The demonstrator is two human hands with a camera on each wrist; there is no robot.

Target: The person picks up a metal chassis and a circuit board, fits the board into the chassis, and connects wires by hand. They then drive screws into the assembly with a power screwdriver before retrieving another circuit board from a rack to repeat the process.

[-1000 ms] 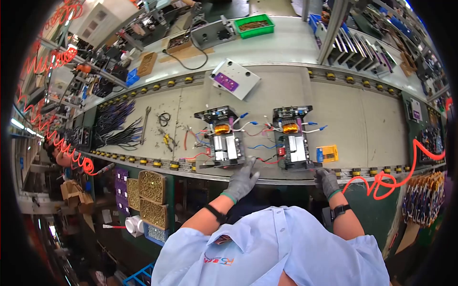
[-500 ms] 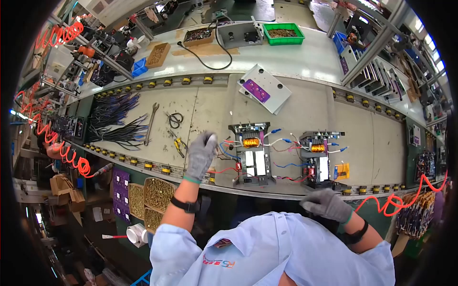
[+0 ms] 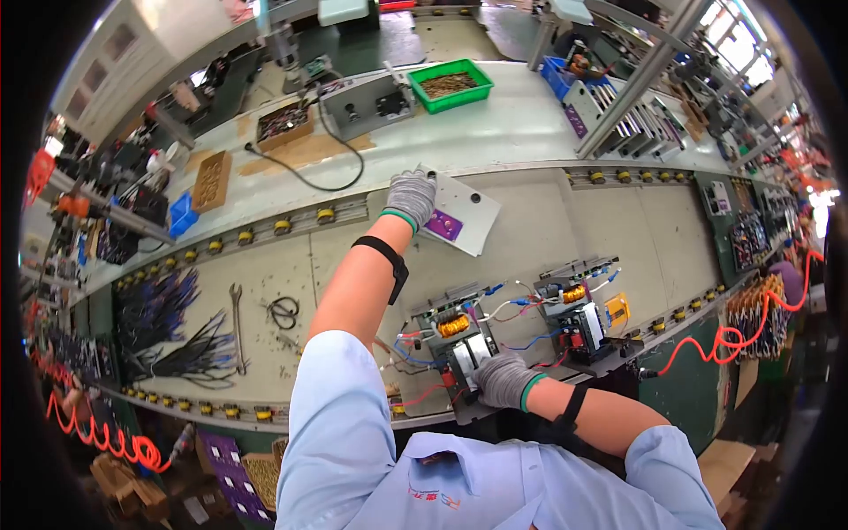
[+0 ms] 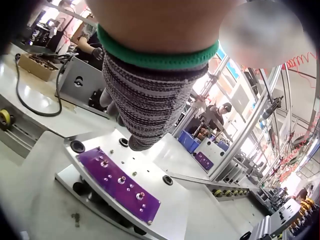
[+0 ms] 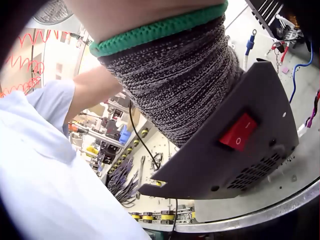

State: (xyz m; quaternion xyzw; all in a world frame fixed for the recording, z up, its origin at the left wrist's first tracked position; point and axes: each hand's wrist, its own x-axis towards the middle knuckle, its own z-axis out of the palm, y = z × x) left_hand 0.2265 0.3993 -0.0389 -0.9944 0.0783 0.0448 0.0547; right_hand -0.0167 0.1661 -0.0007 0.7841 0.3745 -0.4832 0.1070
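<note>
My gloved left hand (image 3: 412,196) reaches to the far left corner of a white metal cover (image 3: 470,210) with a purple label (image 4: 120,185). In the left wrist view the glove overlaps the cover's far edge; I cannot tell whether the fingers grip it. My right hand (image 3: 503,380) holds the near end of the left electronic unit (image 3: 450,329), which has a copper coil and pale blocks. In the right wrist view its black end panel (image 5: 200,160) with a red rocker switch (image 5: 239,132) partly hides that glove. A second similar unit (image 3: 574,305) stands to the right.
Black and blue cables (image 3: 168,327), a wrench (image 3: 237,327) and a black cord loop (image 3: 283,311) lie on the left. A yellow card (image 3: 617,307) lies right of the units. Behind the roller rail stand a green bin (image 3: 450,86) and a grey metal housing (image 3: 367,108).
My left hand has gone from beside the units, up and away, to the metal cover. The right hand has moved from the table's front edge onto the left unit. The head view has shifted.
</note>
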